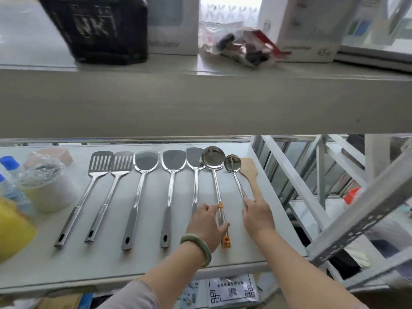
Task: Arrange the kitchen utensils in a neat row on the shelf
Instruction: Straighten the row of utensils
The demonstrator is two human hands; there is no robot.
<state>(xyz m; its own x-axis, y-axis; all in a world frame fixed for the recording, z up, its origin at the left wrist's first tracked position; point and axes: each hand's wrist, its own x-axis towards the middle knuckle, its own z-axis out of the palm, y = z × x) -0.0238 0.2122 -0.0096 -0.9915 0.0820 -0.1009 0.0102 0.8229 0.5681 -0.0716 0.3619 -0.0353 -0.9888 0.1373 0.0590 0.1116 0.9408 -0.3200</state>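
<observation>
Several steel utensils lie side by side on the white shelf (pixel 133 264), handles toward me: two slotted turners (pixel 98 170), three solid spatulas (pixel 145 166), a large ladle (pixel 213 158) with orange handle tips, a small ladle (pixel 232 163), and a wooden spatula (pixel 250 172) at the far right. My left hand (pixel 206 226) is closed around the large ladle's handle. My right hand (pixel 258 216) covers the small ladle's handle end, fingers on it and touching the wooden spatula's handle.
At the shelf's left stand a wrapped white tub (pixel 48 188), blue-capped bottles (pixel 10 166) and a yellow object (pixel 13 230). An upper shelf (pixel 200 101) hangs low overhead with a black bag (pixel 98 27) and boxes. White rack struts (pixel 334 219) rise at the right.
</observation>
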